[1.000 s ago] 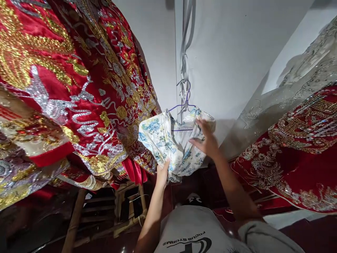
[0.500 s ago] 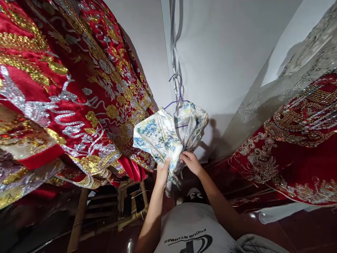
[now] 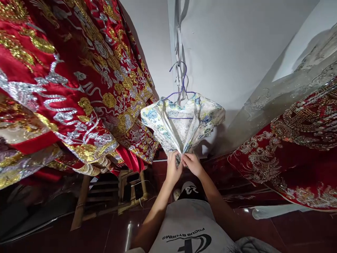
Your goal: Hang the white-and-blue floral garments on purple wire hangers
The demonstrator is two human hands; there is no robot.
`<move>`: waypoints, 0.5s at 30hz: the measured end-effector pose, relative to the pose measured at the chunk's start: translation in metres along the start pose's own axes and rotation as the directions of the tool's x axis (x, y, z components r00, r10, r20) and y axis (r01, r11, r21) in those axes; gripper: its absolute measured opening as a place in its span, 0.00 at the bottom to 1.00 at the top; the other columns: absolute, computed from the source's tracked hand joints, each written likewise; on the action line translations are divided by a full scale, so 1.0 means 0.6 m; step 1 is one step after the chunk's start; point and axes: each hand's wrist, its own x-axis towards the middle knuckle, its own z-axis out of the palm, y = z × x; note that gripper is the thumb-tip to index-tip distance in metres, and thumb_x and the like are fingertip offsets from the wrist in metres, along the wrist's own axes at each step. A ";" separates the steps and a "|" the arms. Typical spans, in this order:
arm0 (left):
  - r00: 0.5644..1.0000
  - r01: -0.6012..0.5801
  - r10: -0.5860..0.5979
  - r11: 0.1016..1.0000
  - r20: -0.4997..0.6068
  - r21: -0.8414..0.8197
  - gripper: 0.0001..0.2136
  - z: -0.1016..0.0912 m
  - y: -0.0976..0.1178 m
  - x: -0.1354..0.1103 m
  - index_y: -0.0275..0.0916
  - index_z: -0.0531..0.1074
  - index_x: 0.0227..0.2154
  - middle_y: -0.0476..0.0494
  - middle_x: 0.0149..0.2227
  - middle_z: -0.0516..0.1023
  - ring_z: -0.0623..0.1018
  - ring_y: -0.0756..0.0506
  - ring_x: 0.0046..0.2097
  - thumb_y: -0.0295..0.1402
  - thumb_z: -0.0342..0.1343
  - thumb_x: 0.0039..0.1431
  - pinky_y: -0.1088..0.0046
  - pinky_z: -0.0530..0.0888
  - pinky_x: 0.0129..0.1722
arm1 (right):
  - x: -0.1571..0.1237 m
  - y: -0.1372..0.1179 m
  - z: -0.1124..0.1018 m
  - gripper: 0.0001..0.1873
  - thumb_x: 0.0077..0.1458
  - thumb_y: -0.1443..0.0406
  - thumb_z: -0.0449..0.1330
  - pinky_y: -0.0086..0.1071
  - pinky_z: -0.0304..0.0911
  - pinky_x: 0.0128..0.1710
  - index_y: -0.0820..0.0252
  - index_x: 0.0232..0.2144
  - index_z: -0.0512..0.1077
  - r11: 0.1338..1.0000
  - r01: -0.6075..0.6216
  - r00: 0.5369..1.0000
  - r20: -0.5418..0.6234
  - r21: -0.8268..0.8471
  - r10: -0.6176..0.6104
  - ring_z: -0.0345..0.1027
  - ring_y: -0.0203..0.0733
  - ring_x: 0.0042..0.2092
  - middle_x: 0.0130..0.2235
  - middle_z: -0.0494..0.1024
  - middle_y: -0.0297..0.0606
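A white blouse with blue and yellow flowers [image 3: 162,124] hangs on a purple wire hanger [image 3: 183,84] in front of me, its front parted in a V. At the bottom of the V, my left hand [image 3: 173,168] pinches the left front edge. Close against it, my right hand [image 3: 192,164] grips the right front edge. Both hands are closed on the cloth, fingertips nearly touching. Whatever fastener lies between the fingers is too small to make out. The hanger's hook is at a white hanging strap or chain [image 3: 179,45] on the wall.
Red robes with gold and silver embroidery [image 3: 118,88] hang close on the left. To the right are a beaded red gown [image 3: 295,165] and a sheer sequined veil [image 3: 252,109]. A wooden stool or chair frame [image 3: 80,203] stands low left on the dark red tiled floor [image 3: 118,228].
Both hands have come together at the blouse's front edges, the left moving up and right. The blouse, bunched and twisted before, now hangs spread and facing me. The view has shifted slightly.
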 end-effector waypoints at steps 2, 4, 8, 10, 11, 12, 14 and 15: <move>0.996 0.079 -0.076 0.995 0.050 -0.056 0.07 0.016 0.006 0.006 0.41 0.70 0.44 0.41 0.42 0.77 0.76 0.41 0.47 0.33 0.51 0.66 0.63 0.72 0.51 | -0.004 -0.008 -0.004 0.22 0.57 0.48 0.59 0.31 0.54 0.24 0.58 0.21 0.69 1.000 -0.016 0.999 0.030 0.010 0.015 0.57 0.34 0.21 0.18 0.65 0.29; 0.991 0.124 -0.120 0.989 0.059 -0.074 0.06 0.025 0.010 0.013 0.41 0.69 0.40 0.44 0.36 0.77 0.76 0.43 0.40 0.34 0.49 0.67 0.67 0.72 0.46 | -0.004 -0.018 -0.013 0.21 0.57 0.49 0.59 0.30 0.53 0.22 0.58 0.22 0.70 0.999 -0.031 0.999 0.044 0.010 0.031 0.55 0.33 0.19 0.18 0.67 0.29; 0.992 0.069 -0.065 0.997 0.104 -0.029 0.08 0.030 0.019 0.025 0.42 0.69 0.36 0.46 0.33 0.76 0.75 0.44 0.36 0.37 0.47 0.69 0.70 0.70 0.41 | 0.015 -0.059 -0.041 0.20 0.55 0.50 0.61 0.30 0.51 0.18 0.58 0.22 0.72 0.996 -0.022 1.000 0.016 0.081 0.020 0.54 0.31 0.17 0.19 0.69 0.30; 0.991 0.042 -0.043 0.999 0.123 0.013 0.09 0.029 0.024 0.028 0.42 0.68 0.34 0.46 0.32 0.76 0.75 0.44 0.35 0.37 0.46 0.69 0.70 0.68 0.41 | 0.039 -0.098 -0.055 0.20 0.55 0.49 0.62 0.30 0.50 0.17 0.58 0.24 0.73 0.990 0.012 1.000 -0.026 0.139 -0.009 0.53 0.31 0.17 0.19 0.70 0.31; 0.990 0.040 -0.044 0.999 0.136 0.031 0.09 0.029 0.027 0.029 0.42 0.68 0.34 0.46 0.31 0.75 0.74 0.44 0.34 0.37 0.46 0.69 0.70 0.67 0.40 | 0.054 -0.123 -0.061 0.20 0.55 0.48 0.62 0.30 0.50 0.17 0.59 0.25 0.74 0.986 0.042 0.998 -0.050 0.161 -0.034 0.53 0.31 0.17 0.19 0.70 0.31; 0.987 0.040 -0.047 0.998 0.153 0.045 0.09 0.029 0.029 0.029 0.42 0.68 0.34 0.47 0.30 0.74 0.73 0.44 0.33 0.37 0.47 0.69 0.71 0.67 0.39 | 0.071 -0.150 -0.066 0.21 0.55 0.48 0.63 0.30 0.49 0.16 0.59 0.26 0.74 0.981 0.078 0.995 -0.073 0.176 -0.066 0.53 0.31 0.16 0.19 0.70 0.31; 0.980 0.041 -0.050 0.998 0.194 0.054 0.09 0.027 0.032 0.029 0.42 0.67 0.33 0.48 0.28 0.72 0.72 0.45 0.30 0.36 0.46 0.69 0.72 0.66 0.36 | 0.105 -0.206 -0.071 0.22 0.53 0.47 0.64 0.29 0.50 0.16 0.60 0.26 0.74 0.970 0.151 0.986 -0.106 0.193 -0.132 0.53 0.30 0.16 0.19 0.71 0.31; 0.975 0.036 -0.048 0.998 0.215 0.058 0.08 0.024 0.032 0.028 0.42 0.66 0.33 0.48 0.28 0.71 0.72 0.45 0.30 0.35 0.46 0.69 0.72 0.66 0.35 | 0.121 -0.232 -0.071 0.22 0.52 0.47 0.66 0.28 0.50 0.15 0.60 0.26 0.74 0.964 0.176 0.980 -0.124 0.201 -0.153 0.53 0.29 0.16 0.19 0.71 0.31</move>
